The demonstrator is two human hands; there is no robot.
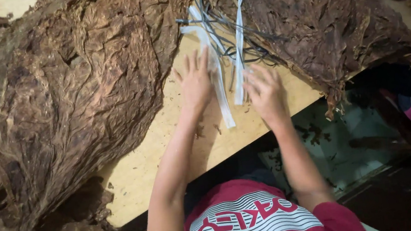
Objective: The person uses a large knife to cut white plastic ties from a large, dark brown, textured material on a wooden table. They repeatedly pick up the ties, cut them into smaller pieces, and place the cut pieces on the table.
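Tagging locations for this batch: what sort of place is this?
Probably a leaf-sorting workshop: big heaps of dried brown leaves cover a bare wooden table, and both hands rest by white tie strips.

Left side: a big heap of dried, wrinkled brown leaves (69, 108) covers the pale wooden table (140, 172) to its near edge — no flat passage there.
Right side: a second pile of dark brown dried leaves (322, 24) overhangs the table's right edge and blocks that approach.
Middle: a bare strip of table runs between the two heaps, widening towards the near edge; this is the open lane.
In the lane: the left hand (195, 84) and right hand (265, 94) lie flat, with long white plastic strips (219, 79) between them.
Far end: a tangle of thin dark stems (243, 41) closes the gap.
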